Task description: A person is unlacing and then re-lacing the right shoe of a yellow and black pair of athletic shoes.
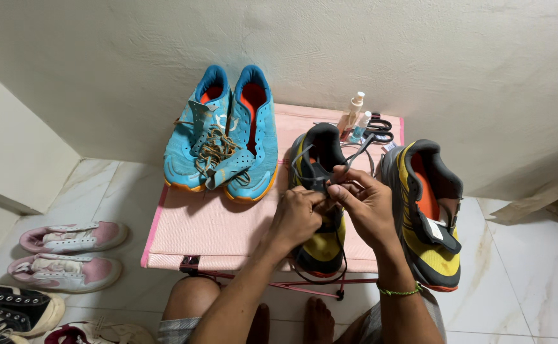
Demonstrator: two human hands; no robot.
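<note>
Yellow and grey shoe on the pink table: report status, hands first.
Left hand and right hand both pinching the dark lace over the yellow and grey shoe. Shoe flat on pink table. Its mate alongside; nothing blocking.

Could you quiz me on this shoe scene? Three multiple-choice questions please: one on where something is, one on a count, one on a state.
1. Where do the small spray bottles stand?
A. back edge of the pink table
B. floor
C. inside a shoe

2. How many blue shoes lie on the table?
A. one
B. two
C. four

3. What are both hands doing?
A. resting flat
B. pinching a lace
C. holding scissors

Answers:
1 A, they stand near the wall.
2 B, a pair lies side by side.
3 B, left hand and right hand grip the dark lace over the yellow-and-grey shoe.
</note>
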